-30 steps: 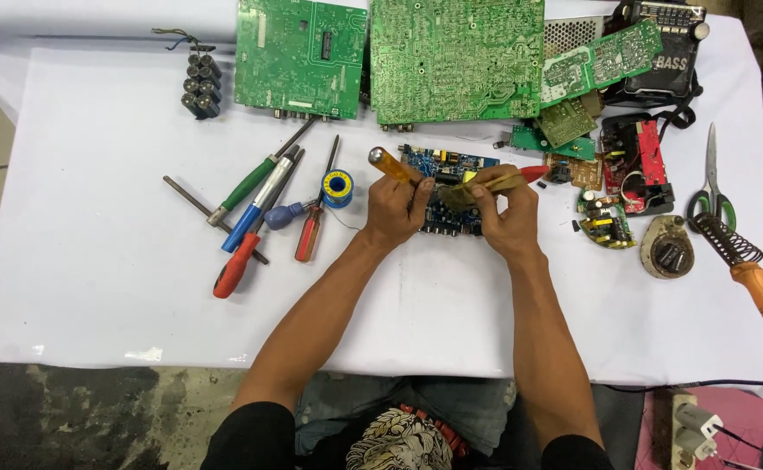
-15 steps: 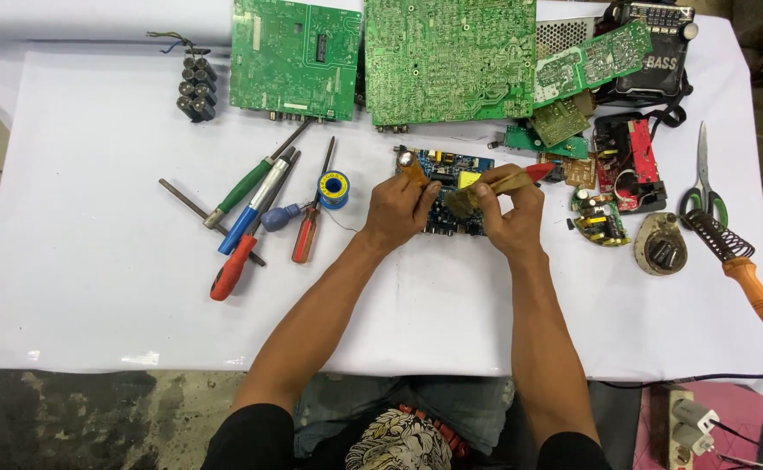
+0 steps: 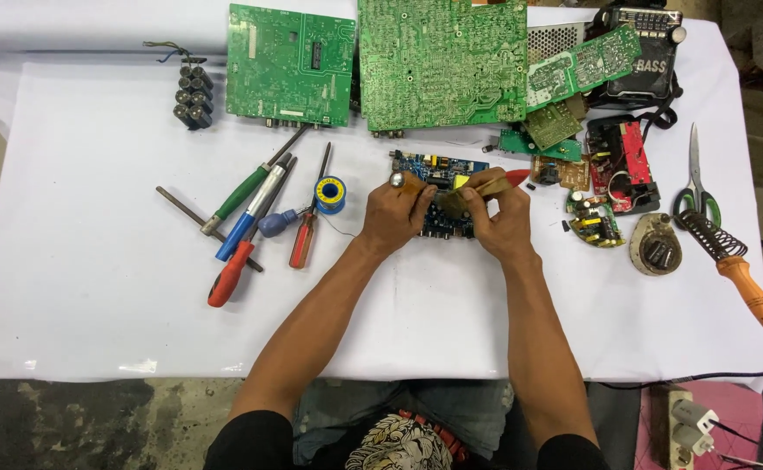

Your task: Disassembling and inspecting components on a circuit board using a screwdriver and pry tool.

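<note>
Blue circuit board lies under both hands

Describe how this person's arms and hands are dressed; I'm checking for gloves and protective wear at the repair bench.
Both the left hand and the right hand are bare: no gloves, and no rings or watch can be made out. The forearms are uncovered to above the elbow. Short black sleeves cover the upper arms at the bottom edge of the head view.

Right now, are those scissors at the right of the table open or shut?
Shut. The scissors lie flat on the white table, blades together in one straight point toward the far edge, green handles side by side.
</note>
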